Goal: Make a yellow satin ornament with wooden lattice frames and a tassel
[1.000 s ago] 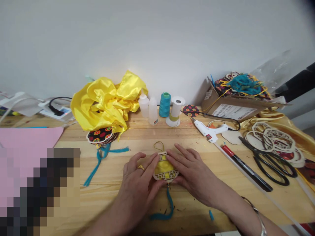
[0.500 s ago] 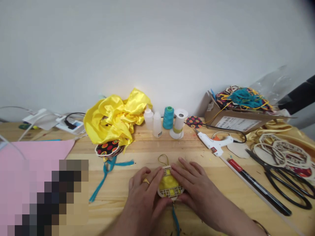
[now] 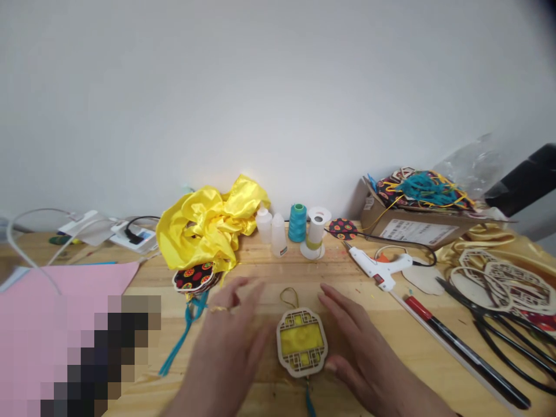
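Observation:
A flat wooden lattice ornament with yellow fabric behind its cut-outs lies on the table between my hands. A thin gold cord loop sticks out at its top, and a teal tassel hangs from its lower end. To its left is my left hand, blurred, a ring on one finger, its fingers stretched out and holding nothing. My right hand is open just right of the ornament, thumb close to its lower edge; whether it touches cannot be told.
Crumpled yellow satin lies over patterned ornaments at left. Two bottles, teal thread and a cord spool stand behind. At right are a glue gun, a marker, scissors and a full cardboard box.
Both hands have let go of the ornament; the left has moved away to the left, and the right has drawn slightly back. The whole ornament is now uncovered. The view has tilted slightly up.

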The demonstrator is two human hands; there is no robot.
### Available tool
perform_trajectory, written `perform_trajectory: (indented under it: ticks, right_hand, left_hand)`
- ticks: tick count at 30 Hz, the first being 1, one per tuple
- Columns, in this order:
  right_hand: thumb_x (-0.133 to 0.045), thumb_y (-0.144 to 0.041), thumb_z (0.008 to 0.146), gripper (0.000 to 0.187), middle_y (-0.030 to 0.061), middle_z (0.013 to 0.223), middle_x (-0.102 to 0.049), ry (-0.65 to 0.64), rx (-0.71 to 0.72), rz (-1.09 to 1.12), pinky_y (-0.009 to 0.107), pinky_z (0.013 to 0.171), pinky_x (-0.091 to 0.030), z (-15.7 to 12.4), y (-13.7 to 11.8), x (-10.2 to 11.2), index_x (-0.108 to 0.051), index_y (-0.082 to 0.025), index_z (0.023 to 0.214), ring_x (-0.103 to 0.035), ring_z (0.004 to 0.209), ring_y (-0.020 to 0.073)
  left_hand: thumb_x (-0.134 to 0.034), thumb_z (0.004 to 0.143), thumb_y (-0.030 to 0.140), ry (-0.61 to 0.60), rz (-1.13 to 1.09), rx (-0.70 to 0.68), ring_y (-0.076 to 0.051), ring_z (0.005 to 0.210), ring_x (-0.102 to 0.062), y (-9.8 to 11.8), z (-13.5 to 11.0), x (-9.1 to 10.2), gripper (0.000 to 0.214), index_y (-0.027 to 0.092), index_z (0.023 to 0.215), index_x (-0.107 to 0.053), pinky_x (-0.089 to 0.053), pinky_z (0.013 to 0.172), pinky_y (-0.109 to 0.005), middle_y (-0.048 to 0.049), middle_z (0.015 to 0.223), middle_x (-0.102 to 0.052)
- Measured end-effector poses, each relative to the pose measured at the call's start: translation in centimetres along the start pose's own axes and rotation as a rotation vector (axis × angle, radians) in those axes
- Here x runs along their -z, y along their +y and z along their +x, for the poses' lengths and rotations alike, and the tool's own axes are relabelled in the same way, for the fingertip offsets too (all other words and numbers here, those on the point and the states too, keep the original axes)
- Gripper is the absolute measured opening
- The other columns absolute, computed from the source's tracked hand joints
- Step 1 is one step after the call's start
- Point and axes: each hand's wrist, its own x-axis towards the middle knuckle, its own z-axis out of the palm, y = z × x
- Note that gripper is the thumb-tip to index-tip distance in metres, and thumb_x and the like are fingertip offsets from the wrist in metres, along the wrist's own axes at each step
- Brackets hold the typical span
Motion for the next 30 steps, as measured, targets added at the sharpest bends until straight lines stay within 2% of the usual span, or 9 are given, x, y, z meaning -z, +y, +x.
perform_trajectory:
  ticks: [3, 5, 8, 10, 12, 17, 21, 26, 30]
  right_hand:
    - [-0.048, -0.038, 0.09, 0.063, 0.0095, 0.151, -0.022, 0.095, -0.016, 0.014, 0.045, 0.108, -0.035, -0.3, 0.5, -0.6, -0.02, -0.026, 0.145, -0.024, 0.138, 0.025]
    - [-0.047, -0.036, 0.091, 0.058, 0.0098, 0.149, -0.026, 0.119, -0.016, 0.006, 0.045, 0.107, -0.037, -0.3, 0.6, -0.7, -0.024, -0.027, 0.143, -0.028, 0.137, 0.0246]
    - [-0.047, -0.035, 0.091, 0.056, 0.0103, 0.147, -0.031, 0.123, -0.009, -0.017, 0.044, 0.105, -0.04, -0.2, 0.4, -0.6, -0.026, -0.027, 0.142, -0.033, 0.134, 0.0237]
    - [-0.048, -0.035, 0.091, 0.056, 0.0108, 0.146, -0.032, 0.122, -0.013, -0.033, 0.044, 0.104, -0.042, -0.2, 0.4, -0.4, -0.027, -0.026, 0.141, -0.034, 0.134, 0.0237]
    - [-0.048, -0.036, 0.09, 0.055, 0.0115, 0.145, -0.034, 0.122, -0.01, -0.044, 0.044, 0.104, -0.042, -0.1, 0.4, -0.4, -0.029, -0.025, 0.141, -0.036, 0.133, 0.024]
    - [-0.049, -0.035, 0.09, 0.052, 0.0125, 0.143, -0.037, 0.121, -0.007, -0.044, 0.043, 0.103, -0.043, 0.0, 0.5, -0.5, -0.034, -0.024, 0.138, -0.038, 0.131, 0.0248]
    - [-0.049, -0.036, 0.09, 0.05, 0.0137, 0.142, -0.038, 0.109, -0.029, -0.038, 0.044, 0.102, -0.044, 0.0, 0.5, -0.5, -0.038, -0.022, 0.137, -0.039, 0.13, 0.0255]
    - [-0.048, -0.037, 0.09, 0.049, 0.013, 0.142, -0.038, 0.092, -0.042, -0.029, 0.045, 0.103, -0.042, 0.0, 0.7, -0.3, -0.038, -0.023, 0.136, -0.038, 0.13, 0.0258]
    - [-0.048, -0.037, 0.09, 0.049, 0.013, 0.141, -0.038, 0.077, -0.042, -0.019, 0.046, 0.104, -0.041, 0.0, 0.7, -0.4, -0.039, -0.023, 0.136, -0.038, 0.13, 0.0264]
  left_hand:
    - [-0.038, 0.089, 0.046, -0.034, 0.327, 0.298, -0.034, 0.087, -0.063, -1.6, 4.0, 2.6, 0.057, 0.012, 0.135, -0.04, -0.05, 0.069, -0.044, -0.0209, 0.106, -0.061]
    - [-0.037, 0.087, 0.052, -0.092, 0.397, 0.492, -0.037, 0.077, -0.065, -2.9, 6.3, 3.3, 0.072, 0.002, 0.139, -0.028, -0.049, 0.061, -0.043, -0.022, 0.088, -0.066]
    - [-0.04, 0.083, 0.053, -0.194, 0.412, 0.584, -0.038, 0.077, -0.066, -4.9, 8.6, 3.1, 0.071, 0.003, 0.133, -0.038, -0.047, 0.06, -0.042, -0.0225, 0.081, -0.068]
    - [-0.04, 0.084, 0.042, -0.271, 0.387, 0.588, -0.038, 0.078, -0.066, -6.2, 9.7, 3.0, 0.046, 0.009, 0.108, -0.061, -0.046, 0.058, -0.041, -0.0224, 0.083, -0.069]
    - [-0.038, 0.083, 0.03, -0.246, 0.393, 0.604, -0.039, 0.082, -0.065, -7.2, 10.6, 3.3, 0.037, 0.01, 0.093, -0.067, -0.045, 0.059, -0.04, -0.0245, 0.088, -0.069]
    - [-0.029, 0.087, 0.029, -0.042, 0.424, 0.641, -0.038, 0.092, -0.063, -8.9, 14.0, 5.2, 0.044, 0.011, 0.109, -0.062, -0.045, 0.067, -0.041, -0.0225, 0.1, -0.068]
    - [-0.022, 0.09, 0.026, 0.05, 0.415, 0.565, -0.031, 0.1, -0.06, -9.7, 16.4, 4.8, 0.048, 0.013, 0.122, -0.054, -0.042, 0.08, -0.04, -0.0178, 0.111, -0.065]
    - [-0.034, 0.084, 0.025, -0.098, 0.356, 0.411, -0.029, 0.095, -0.06, -9.8, 16.8, 2.3, 0.039, 0.011, 0.1, -0.066, -0.042, 0.077, -0.035, -0.0163, 0.1, -0.069]
    - [-0.036, 0.085, 0.03, -0.145, 0.36, 0.385, -0.037, 0.113, -0.045, -9.9, 16.6, 1.0, 0.038, 0.012, 0.091, -0.069, -0.039, 0.081, -0.044, -0.0181, 0.117, -0.06]
